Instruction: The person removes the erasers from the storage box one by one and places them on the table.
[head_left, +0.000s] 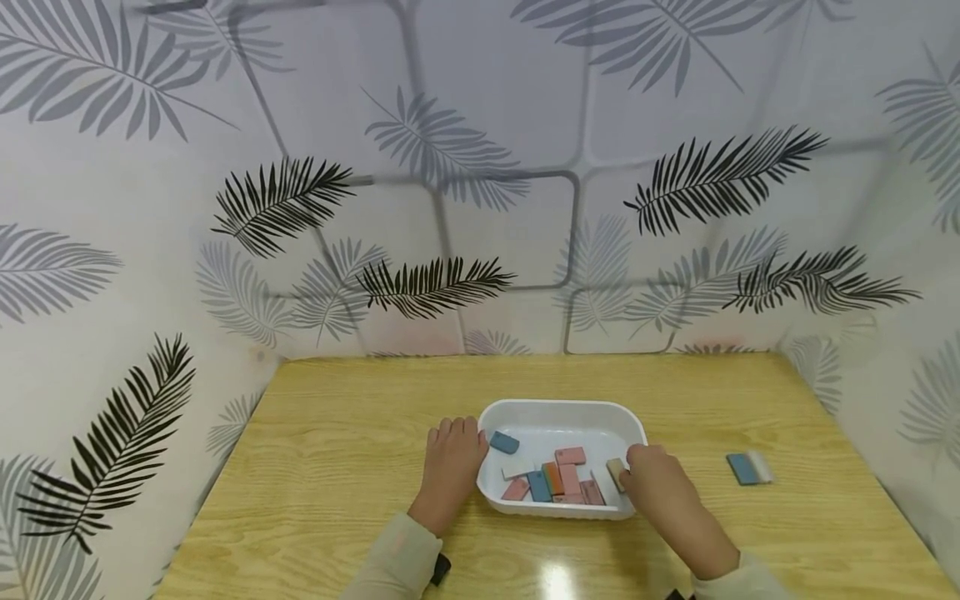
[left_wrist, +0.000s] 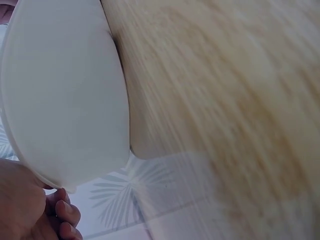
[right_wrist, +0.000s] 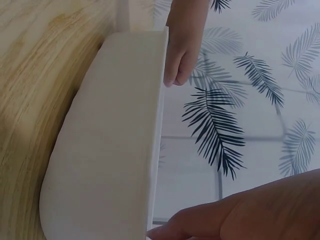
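A white plastic tray point(head_left: 551, 509) stands on the table, holding several small erasers: a blue eraser point(head_left: 504, 442) at its left end, a pink eraser point(head_left: 570, 456), an orange-striped eraser point(head_left: 552, 478) and a cream eraser point(head_left: 617, 475) by the right wall. My left hand point(head_left: 452, 462) grips the tray's left end. In the left wrist view its fingertips point(left_wrist: 68, 212) curl beneath the rim, with the thumb side on top. At the opposite end, my right hand point(head_left: 663, 487) holds the rim; the right wrist view shows a digit right at the tray's edge, other fingers hidden.
To the right of the tray, a blue and white eraser point(head_left: 748, 468) lies on the wooden table point(head_left: 360, 417). A leaf-patterned wall covering point(head_left: 480, 233) rises behind the table's back edge and along both sides. Light reflects off the tabletop in front of the tray.
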